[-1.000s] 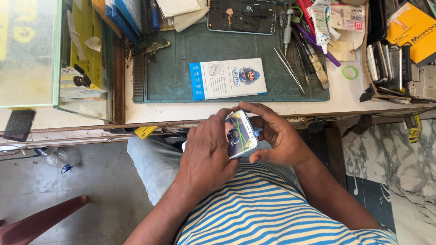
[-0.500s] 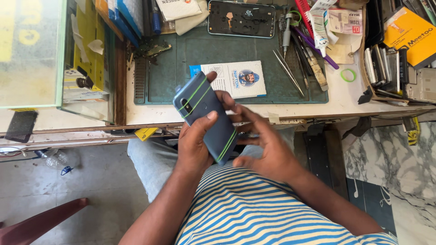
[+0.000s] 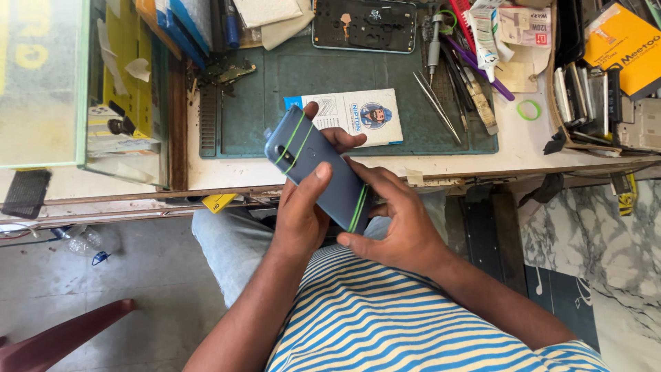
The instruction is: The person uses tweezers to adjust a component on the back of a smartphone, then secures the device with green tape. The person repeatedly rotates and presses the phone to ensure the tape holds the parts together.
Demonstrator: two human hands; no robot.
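1. Our surface lies ahead of us, with a green mat on it; on the mat rest a white-and-blue card and tweezers.
2. The blue-grey phone is in the air over the surface's near edge, back up, its long axis slanting from far-left to near-right, with green bands round it.
3. Our left hand grips it from below, thumb pressed on its back.
4. Our right hand pinches its near end.

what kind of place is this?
Likely a phone repair bench: an opened phone on a green work mat, tweezers beside it, and both hands holding a blue-grey phone wrapped in green rubber bands.
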